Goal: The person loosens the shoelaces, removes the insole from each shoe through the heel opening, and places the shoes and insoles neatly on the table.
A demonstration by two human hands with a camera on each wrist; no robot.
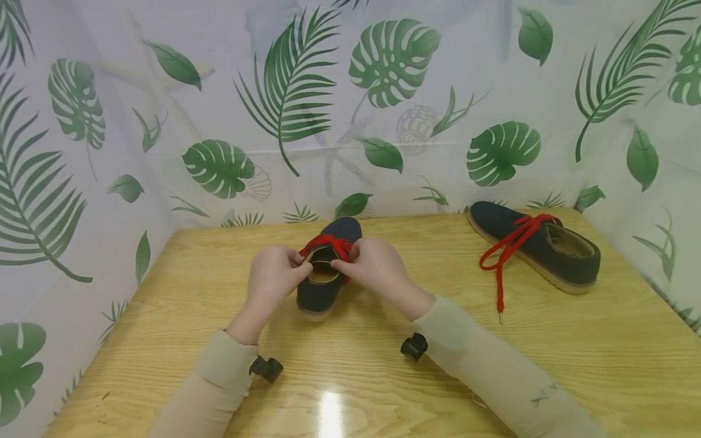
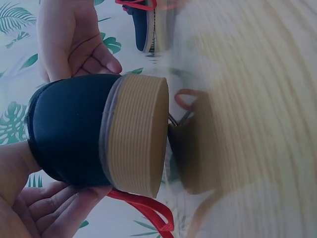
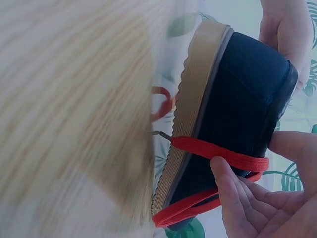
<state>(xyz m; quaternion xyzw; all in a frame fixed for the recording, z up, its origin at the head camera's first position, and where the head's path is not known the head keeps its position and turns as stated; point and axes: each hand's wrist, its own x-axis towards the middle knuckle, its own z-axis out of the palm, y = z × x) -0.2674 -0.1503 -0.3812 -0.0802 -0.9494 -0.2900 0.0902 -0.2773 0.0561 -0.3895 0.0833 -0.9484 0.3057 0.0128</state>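
A dark navy shoe (image 1: 319, 297) with red laces (image 1: 328, 241) stands in the middle of the table, toe pointing away. Its left side is pinched by my left hand (image 1: 274, 277), thumb at the collar edge and fingers along the outside. My right hand (image 1: 378, 264) grips the opposite side of the opening, thumb likewise at the collar. In the right wrist view the shoe's pale ridged sole (image 3: 203, 74) tilts, heel higher off the wood than the toe. Lace loops hang down beside the right fingers (image 3: 228, 188).
A second navy shoe (image 1: 569, 261) stands at the right of the wooden table (image 1: 219, 389), its red lace (image 1: 499, 267) trailing onto the wood. Behind and at both sides hangs a white cloth (image 1: 306, 182) printed with green leaves. A small black camera sits at each wrist.
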